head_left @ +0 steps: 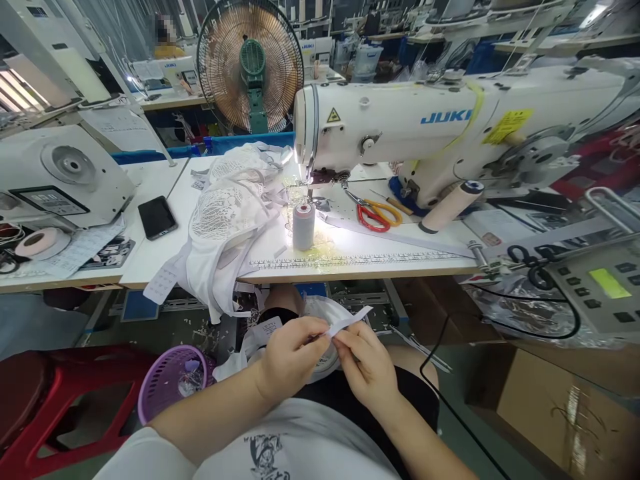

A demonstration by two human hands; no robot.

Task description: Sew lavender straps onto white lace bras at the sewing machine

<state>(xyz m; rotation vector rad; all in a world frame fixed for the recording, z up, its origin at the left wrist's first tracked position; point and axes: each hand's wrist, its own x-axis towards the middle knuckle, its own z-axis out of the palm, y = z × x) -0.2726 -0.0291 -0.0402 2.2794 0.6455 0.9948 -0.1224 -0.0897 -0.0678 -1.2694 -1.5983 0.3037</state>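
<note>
In the head view, the person's left hand [295, 357] and right hand [369, 365] both pinch a white strap [351, 321] over the lap, before the table [144, 259]. White bras [227, 213] lie heaped beside the sewing machine [395, 117].

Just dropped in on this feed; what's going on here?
Seated at a Juki sewing machine, a person pinches a narrow white strip between the left hand and right hand, over white fabric in the lap. White lace bras lie piled on the table, beside an upright gray thread spool.
</note>
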